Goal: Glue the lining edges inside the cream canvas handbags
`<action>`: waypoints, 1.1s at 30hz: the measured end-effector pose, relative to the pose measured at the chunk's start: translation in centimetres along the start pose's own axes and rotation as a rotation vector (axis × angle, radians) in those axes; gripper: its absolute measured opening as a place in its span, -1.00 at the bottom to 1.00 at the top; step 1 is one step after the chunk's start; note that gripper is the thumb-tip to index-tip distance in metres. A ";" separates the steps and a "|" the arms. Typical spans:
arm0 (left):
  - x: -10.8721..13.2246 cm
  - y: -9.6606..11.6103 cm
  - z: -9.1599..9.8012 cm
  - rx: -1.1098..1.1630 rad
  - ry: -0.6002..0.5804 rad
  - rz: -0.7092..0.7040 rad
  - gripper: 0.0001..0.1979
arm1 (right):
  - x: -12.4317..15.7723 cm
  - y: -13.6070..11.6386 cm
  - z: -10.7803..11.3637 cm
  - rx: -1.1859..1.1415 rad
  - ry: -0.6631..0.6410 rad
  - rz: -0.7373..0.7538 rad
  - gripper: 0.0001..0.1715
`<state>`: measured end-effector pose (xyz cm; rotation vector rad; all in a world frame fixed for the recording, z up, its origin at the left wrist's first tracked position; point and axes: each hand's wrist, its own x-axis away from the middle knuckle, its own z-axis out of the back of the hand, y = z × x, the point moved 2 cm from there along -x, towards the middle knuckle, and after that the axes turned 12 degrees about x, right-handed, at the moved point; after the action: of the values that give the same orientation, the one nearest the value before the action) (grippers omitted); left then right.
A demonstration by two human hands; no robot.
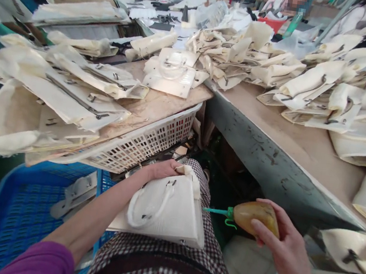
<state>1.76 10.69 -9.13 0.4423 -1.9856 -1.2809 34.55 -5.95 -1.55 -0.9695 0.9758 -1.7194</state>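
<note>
- Crowded workshop, tables (304, 145) piled with cream bags (317, 78).
- Left hand (161, 169) gripping far edge of white handbag (166, 209) on lap.
- Right hand (285, 246) fingers wrapped around amber squeeze bottle (255, 217), green nozzle toward handbag.

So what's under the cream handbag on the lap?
The cream handbag lies on a checked-fabric lap, with the left hand at its far edge. Its underside, and the fabric directly beneath it, are covered from view.

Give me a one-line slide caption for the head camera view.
Left hand steadies a cream leather handbag on the lap; right hand grips an amber squeeze bottle with green nozzle.
</note>
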 end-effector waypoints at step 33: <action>-0.2 -1.1 0.2 0.065 0.010 0.036 -0.62 | -1.6 -1.2 0.3 0.027 -0.209 0.183 -0.52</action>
<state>1.60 10.47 -10.20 0.4417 -2.0222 -1.1924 34.88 -4.16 -0.63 -0.9884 0.8746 -1.4448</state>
